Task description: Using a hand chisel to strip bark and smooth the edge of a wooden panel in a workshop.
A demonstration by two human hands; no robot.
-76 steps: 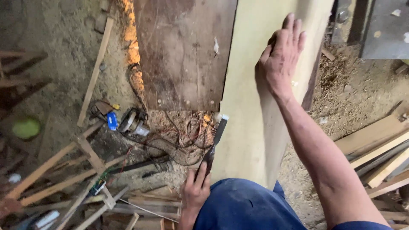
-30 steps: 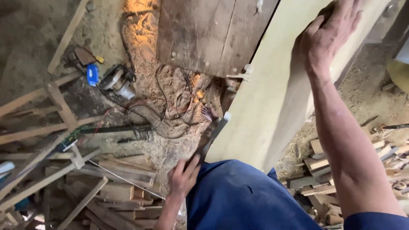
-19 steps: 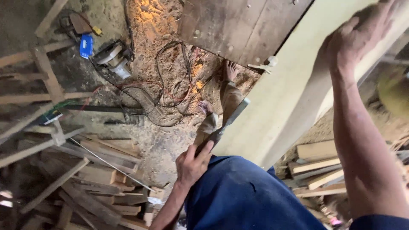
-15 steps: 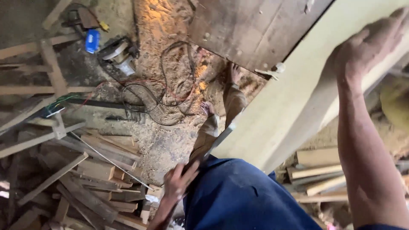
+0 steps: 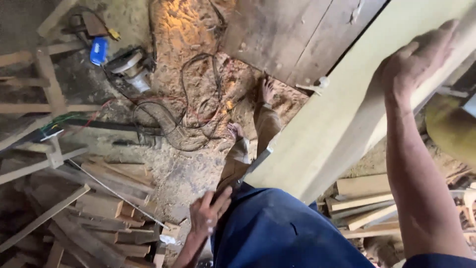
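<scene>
R hand (image 5: 414, 62) lies flat, fingers together, on the far edge of a pale plank (image 5: 342, 119) that runs diagonally from upper right down to the lap. L hand (image 5: 208, 213) is low by the blue trousers (image 5: 277, 233), fingers spread; its tips sit near the butt of a thin dark metal tool (image 5: 250, 168), contact unclear, which lies along the plank's lower left edge. A dark wood panel (image 5: 292, 37) lies just beside the plank's upper edge. Bare feet (image 5: 265, 92) stand on sawdust floor (image 5: 183, 168) w/ tangled cables (image 5: 183, 114). Scrap timber (image 5: 99, 213) crowds the left; offcuts (image 5: 367, 203) are stacked under the plank at right.
</scene>
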